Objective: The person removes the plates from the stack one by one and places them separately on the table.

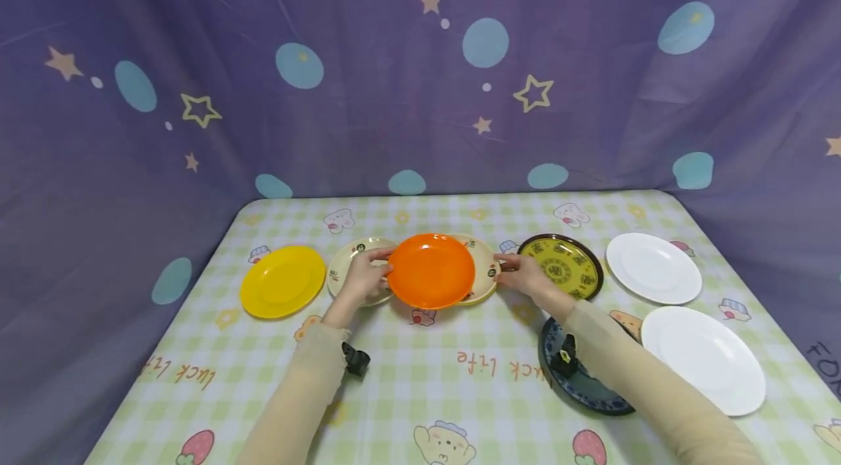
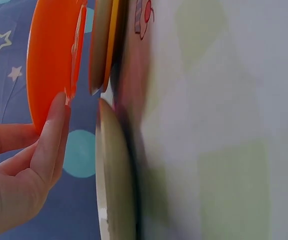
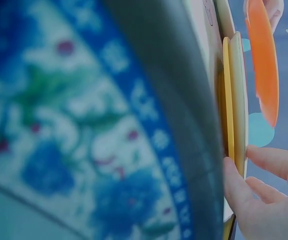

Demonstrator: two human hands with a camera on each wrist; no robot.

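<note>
My left hand (image 1: 379,266) grips the left rim of an orange plate (image 1: 430,270) and holds it just above the table, thumb on top. In the left wrist view a finger (image 2: 53,135) lies against the orange plate's rim (image 2: 51,55). The plate overlaps two cream plates, one on the left (image 1: 347,268) and one on the right (image 1: 485,268). My right hand (image 1: 502,271) pinches the right cream plate's edge; the right wrist view shows its fingers (image 3: 244,185) on both sides of that rim (image 3: 236,100).
A yellow plate (image 1: 282,281) lies at the left. Right of the hands are a dark-rimmed patterned plate (image 1: 561,266), two white plates (image 1: 653,268) (image 1: 703,359), and a blue patterned plate (image 1: 578,377) under my right forearm. Purple cloth walls surround the checked table (image 1: 420,377).
</note>
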